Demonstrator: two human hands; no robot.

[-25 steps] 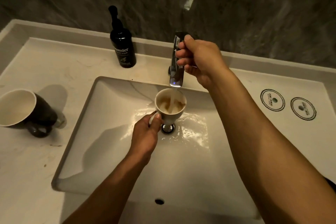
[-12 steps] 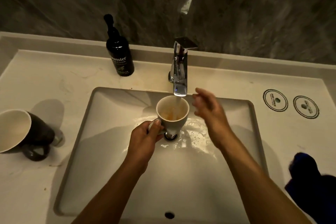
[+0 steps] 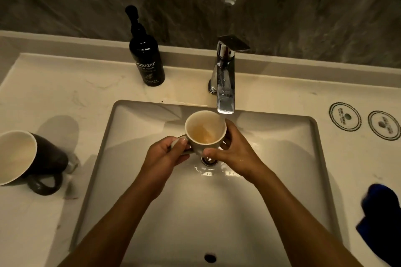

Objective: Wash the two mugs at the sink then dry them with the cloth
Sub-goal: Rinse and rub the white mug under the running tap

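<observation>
A white mug (image 3: 205, 130) with brownish water inside is held upright over the sink (image 3: 282, 180), just under the running chrome tap (image 3: 225, 84). My left hand (image 3: 167, 156) grips its handle. My right hand (image 3: 234, 154) wraps around the mug's right side and base. A black mug (image 3: 28, 160) with a white inside lies tilted on the counter at the left. A blue cloth (image 3: 382, 219) sits on the counter at the right edge.
A black hand wash bottle (image 3: 146, 58) stands behind the sink's left corner. Two round printed coasters (image 3: 345, 116) lie on the counter at the right. A dark wall rises behind the counter.
My right hand left the tap lever, came down and took hold of the white mug's side. The left hand kept its grip on the handle while water runs.
</observation>
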